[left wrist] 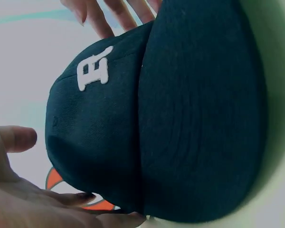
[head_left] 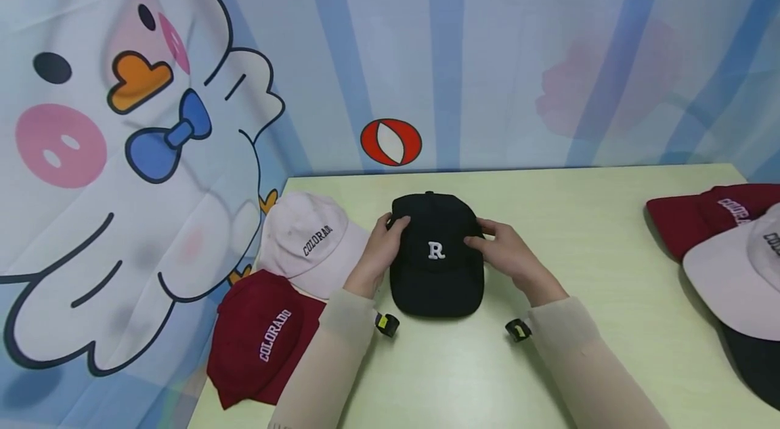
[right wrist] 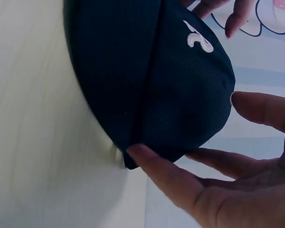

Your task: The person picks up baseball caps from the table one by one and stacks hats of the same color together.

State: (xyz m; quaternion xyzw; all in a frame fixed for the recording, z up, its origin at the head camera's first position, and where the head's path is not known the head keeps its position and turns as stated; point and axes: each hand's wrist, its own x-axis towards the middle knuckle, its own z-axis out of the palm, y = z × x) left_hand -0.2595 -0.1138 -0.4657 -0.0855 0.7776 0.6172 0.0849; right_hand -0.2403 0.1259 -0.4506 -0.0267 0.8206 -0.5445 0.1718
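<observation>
A black baseball cap [head_left: 435, 283] with a white letter R sits at the middle of the table, its brim toward me. My left hand [head_left: 382, 250] is at the left side of its crown, and my right hand [head_left: 508, 254] at the right side. In the left wrist view, the left hand's fingers lie spread along the cap's [left wrist: 199, 114] edge, with the thumb a little apart from the crown. In the right wrist view, my right hand [right wrist: 237, 194] touches the cap [right wrist: 180, 99] near the brim's corner, fingers extended and thumb tip at the crown.
At the left a white cap [head_left: 298, 226] and a dark red cap [head_left: 250, 341], both lettered COLORADO, lie close together. Another dark red cap [head_left: 682, 216], a white cap [head_left: 725, 280] and a black brim [head_left: 752, 365] overlap at the right. A printed cloth backdrop [head_left: 506, 63] rises behind the table.
</observation>
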